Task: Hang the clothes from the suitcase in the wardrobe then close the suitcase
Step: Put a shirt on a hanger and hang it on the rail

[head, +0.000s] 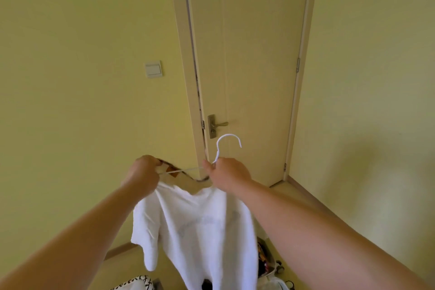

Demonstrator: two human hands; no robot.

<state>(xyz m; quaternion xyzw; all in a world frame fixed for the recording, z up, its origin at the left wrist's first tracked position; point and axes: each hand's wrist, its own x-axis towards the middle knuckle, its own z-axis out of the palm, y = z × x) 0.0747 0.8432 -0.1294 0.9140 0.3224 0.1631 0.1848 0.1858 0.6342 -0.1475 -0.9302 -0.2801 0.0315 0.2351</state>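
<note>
Two hands dress a hanger [227,135]: left hand [142,173] pinches shirt [195,231] and bar, right hand [227,172], fingers curled, grips its neck (a tilt may slide the unseated shoulder off)

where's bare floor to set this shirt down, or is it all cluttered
Bare floor runs from the door foot along the right-hand skirting. A smaller patch lies below the left skirting, beside the shirt sleeve. Crowded under the shirt: a black-and-white patterned item left, colourful things and small wheels right.
</note>
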